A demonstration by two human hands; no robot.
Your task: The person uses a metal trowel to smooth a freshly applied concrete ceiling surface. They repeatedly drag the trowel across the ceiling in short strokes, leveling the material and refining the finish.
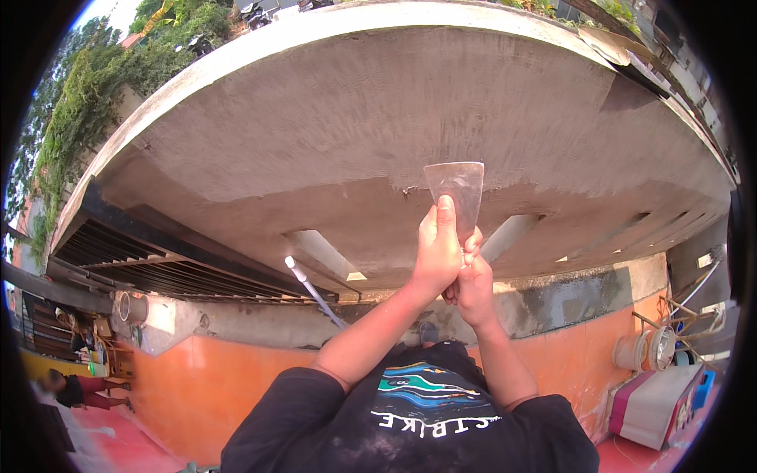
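Note:
A wide metal putty knife (461, 183) points upward in front of me, its flat blade against the view of the grey plastered wall (331, 118). My left hand (438, 251) is closed around its lower part, with the thumb laid along the blade. Just below and to the right, my right hand (474, 290) is closed at the handle end, touching the left. The handle itself is hidden by my fingers. Whether the blade touches the wall I cannot tell. Damp-looking darker plaster spreads across the wall's lower part.
Slot openings (511, 235) cut through the wall. A dark metal grille (150, 244) lies left, with a pale pipe (311, 288) nearer. Below runs an orange ledge (229, 378). Buckets (631, 352) and a draped table (650, 406) stand right; a person (87, 390) is far left.

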